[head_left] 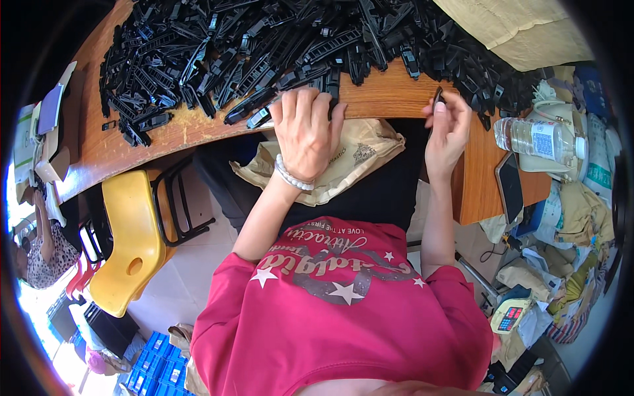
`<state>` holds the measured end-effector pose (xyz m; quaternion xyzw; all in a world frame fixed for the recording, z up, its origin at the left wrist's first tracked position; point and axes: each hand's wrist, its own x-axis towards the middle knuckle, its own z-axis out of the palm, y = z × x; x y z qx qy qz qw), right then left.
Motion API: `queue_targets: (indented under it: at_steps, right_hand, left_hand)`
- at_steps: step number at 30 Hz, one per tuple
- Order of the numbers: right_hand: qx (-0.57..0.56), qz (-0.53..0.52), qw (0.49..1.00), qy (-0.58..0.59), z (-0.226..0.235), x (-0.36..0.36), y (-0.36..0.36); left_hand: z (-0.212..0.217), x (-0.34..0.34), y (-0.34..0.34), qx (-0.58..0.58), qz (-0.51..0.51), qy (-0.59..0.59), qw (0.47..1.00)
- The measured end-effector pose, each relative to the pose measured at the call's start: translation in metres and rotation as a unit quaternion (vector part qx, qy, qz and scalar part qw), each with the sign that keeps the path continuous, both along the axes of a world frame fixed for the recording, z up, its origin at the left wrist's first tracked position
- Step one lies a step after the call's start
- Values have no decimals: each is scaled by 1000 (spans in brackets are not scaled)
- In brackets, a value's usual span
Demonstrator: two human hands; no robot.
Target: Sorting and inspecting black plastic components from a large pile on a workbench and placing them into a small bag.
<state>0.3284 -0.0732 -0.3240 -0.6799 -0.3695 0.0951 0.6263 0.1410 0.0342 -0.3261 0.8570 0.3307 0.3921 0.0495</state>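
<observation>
A large heap of black moulded plastic parts (264,49), many long and ladder-like, covers the far side of the wooden table (376,94). At the heap's near edge my left hand (307,132) rests palm down, thumb apart and fingers bent over the parts, which partly hide its fingertips. No part shows in its grasp. My right hand (449,135) is raised near the table's inner corner. Thumb and fingers there pinch a small dark plastic piece (437,98). Under my left hand, a brown paper bag (356,158) lies across my lap.
To the right stand a clear plastic bottle (535,140) and a dark phone (509,187) at the table's edge. A yellow chair (129,244) is on the left. Brown paper (522,30) covers the far right. Blue bins (157,366) sit low left; another person (46,254) is far left.
</observation>
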Motion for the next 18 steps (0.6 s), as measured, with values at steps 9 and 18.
queue_targets:
  at_steps: [9,18]
  right_hand:
    - [-74,85,986,124,10,-6,8]
    - [-178,257,949,-33,17,-2,19]
  left_hand:
    - [10,-12,-6,-25,23,50,998]
    - [4,-4,7,-56,-130,28,989]
